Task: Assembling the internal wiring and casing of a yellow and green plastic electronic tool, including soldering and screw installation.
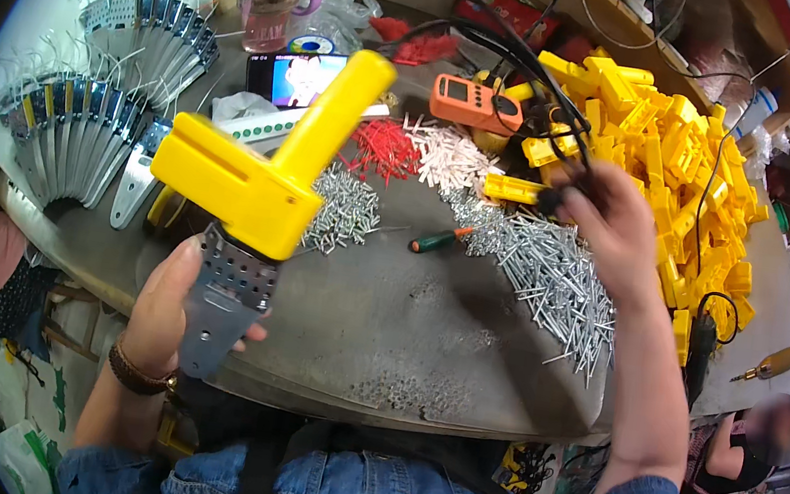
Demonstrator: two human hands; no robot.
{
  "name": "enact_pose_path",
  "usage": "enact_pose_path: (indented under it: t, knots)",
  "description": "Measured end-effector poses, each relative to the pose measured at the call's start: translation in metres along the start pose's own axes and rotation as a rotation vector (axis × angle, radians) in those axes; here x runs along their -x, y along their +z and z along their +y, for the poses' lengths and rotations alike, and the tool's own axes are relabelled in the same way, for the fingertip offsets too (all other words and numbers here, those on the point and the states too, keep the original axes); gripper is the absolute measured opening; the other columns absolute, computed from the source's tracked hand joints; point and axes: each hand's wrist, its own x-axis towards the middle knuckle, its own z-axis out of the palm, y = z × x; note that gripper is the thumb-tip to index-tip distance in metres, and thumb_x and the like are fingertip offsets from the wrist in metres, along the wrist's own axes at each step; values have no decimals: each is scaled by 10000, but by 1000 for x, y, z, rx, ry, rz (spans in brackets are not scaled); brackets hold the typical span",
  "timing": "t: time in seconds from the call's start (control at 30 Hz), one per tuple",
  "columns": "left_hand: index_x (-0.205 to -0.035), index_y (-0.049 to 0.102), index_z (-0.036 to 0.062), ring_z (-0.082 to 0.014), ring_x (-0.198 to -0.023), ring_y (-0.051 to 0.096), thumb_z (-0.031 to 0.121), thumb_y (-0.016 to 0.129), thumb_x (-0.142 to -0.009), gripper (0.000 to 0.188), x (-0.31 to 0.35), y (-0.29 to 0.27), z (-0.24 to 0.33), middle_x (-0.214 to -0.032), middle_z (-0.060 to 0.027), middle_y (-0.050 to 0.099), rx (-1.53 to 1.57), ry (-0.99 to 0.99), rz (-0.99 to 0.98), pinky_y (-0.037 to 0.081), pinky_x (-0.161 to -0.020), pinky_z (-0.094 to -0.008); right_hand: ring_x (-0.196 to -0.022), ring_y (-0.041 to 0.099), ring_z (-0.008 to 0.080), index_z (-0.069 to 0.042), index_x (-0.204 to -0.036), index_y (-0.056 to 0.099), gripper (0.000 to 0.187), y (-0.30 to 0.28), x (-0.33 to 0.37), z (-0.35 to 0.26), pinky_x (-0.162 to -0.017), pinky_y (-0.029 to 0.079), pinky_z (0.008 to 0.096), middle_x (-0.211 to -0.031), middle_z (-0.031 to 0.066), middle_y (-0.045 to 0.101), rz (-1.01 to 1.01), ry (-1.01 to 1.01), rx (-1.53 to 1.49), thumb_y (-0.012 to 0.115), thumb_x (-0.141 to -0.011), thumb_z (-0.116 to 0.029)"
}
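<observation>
My left hand (167, 301) is closed around the metal plate (232, 290) of a yellow plastic tool housing with a handle (240, 187). The plate has rows of holes near the housing and narrows toward its lower end. The yellow handle points up and to the right, above the table. On the right, my right hand (615, 227) is closed on a black power cord (579, 121), beside the yellow parts pile. A dark end pokes out at its fingertips, slightly blurred. Just left of those fingertips lies a yellow handle piece (511, 189).
Long screws (552, 279), short screws (345, 210), red pieces (385, 150) and white pieces (453, 157) lie in heaps. A green screwdriver (438, 240), an orange meter (476, 104) and a phone (302, 79) sit among them. Yellow housings (674, 165) pile right; wired metal plates (67, 135) fan out left.
</observation>
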Motion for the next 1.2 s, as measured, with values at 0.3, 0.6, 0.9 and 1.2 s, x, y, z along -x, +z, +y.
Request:
enact_pose_path:
  t: [0.3,0.6,0.9,1.2]
  knots:
    - [-1343,388,4,-197,-788,685,137,566,-985,421,8,-14,-6,-1034,-125,635,-143,34,99,623,-578,-367,-917,675,329,-56,-1128,592,214,32,-146,75,-802,519,405,-932,182,692,222,-223,672,617,-916,-74]
    - [-1307,452,-70,-128,-953,655,-17,644,-899,453,-3,-11,-13,-1069,-114,670,-269,53,-8,539,-818,-271,-836,666,234,-16,-1113,579,204,22,-158,87,-769,501,305,-888,128,689,234,-145,368,574,-916,39]
    - [-1320,440,-65,-136,-1005,639,-34,629,-897,465,-8,-8,-13,-1107,-118,650,-332,65,-33,524,-872,-287,-864,650,199,-3,-1156,565,241,5,-172,106,-791,501,289,-955,126,690,103,-171,522,588,-920,41]
    - [-1303,477,-51,-107,-936,638,-16,662,-881,461,14,-15,-3,-1091,-105,658,-320,94,-92,524,-796,-260,-970,579,117,-38,-1143,576,358,11,-162,93,-853,474,244,-1052,43,621,306,-348,131,490,-858,161]
